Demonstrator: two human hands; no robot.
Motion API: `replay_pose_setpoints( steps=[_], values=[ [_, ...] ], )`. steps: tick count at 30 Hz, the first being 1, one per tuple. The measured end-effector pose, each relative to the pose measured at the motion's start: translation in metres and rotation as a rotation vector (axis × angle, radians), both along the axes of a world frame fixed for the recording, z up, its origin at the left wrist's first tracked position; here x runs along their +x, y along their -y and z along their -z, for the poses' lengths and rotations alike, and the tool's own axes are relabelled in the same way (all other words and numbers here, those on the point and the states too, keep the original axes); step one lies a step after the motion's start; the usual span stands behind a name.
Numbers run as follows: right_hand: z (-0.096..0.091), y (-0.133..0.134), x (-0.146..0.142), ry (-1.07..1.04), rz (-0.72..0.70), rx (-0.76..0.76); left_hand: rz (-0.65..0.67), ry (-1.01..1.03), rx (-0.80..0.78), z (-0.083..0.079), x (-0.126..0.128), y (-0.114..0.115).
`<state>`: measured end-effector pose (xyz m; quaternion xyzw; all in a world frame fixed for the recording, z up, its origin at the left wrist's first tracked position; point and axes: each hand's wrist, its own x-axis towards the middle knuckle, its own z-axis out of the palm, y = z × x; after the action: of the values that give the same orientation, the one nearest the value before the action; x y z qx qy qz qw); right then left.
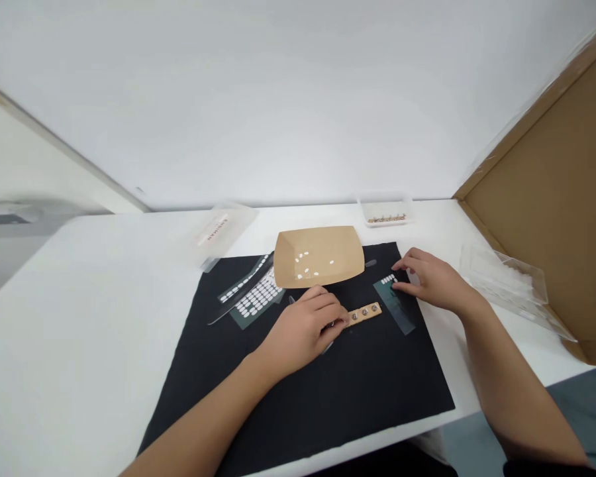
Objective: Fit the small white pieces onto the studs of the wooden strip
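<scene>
My left hand is closed at the left end of a narrow wooden strip, its fingertips covering that end. Round metal pieces sit in a row along the strip's uncovered part. My right hand hovers at the top of a small dark green sheet, thumb and forefinger apart. White oval stickers line that sheet's upper edge; its lower part is bare. Beyond my left hand stands a brown paper tray with several loose white ovals inside.
A black cloth covers the work area. Left of the tray lie a larger sticker sheet and dark tweezers. A clear plastic box of small parts, a plastic bag, clear plastic pieces and a cardboard box surround it.
</scene>
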<state>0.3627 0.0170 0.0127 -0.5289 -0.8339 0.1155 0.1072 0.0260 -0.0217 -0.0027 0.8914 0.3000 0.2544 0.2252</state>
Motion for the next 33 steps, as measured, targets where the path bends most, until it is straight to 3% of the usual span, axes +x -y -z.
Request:
replay_pose_setpoints(
  steps=[12,33],
  values=[
    [-0.007,-0.001,-0.003,0.013,0.004,-0.079,-0.021,-0.019,0.036,0.004,-0.001,0.0],
    [-0.011,0.006,-0.018,0.196,0.025,0.007,-0.019,-0.003,0.023,0.007,-0.001,0.0]
  ],
)
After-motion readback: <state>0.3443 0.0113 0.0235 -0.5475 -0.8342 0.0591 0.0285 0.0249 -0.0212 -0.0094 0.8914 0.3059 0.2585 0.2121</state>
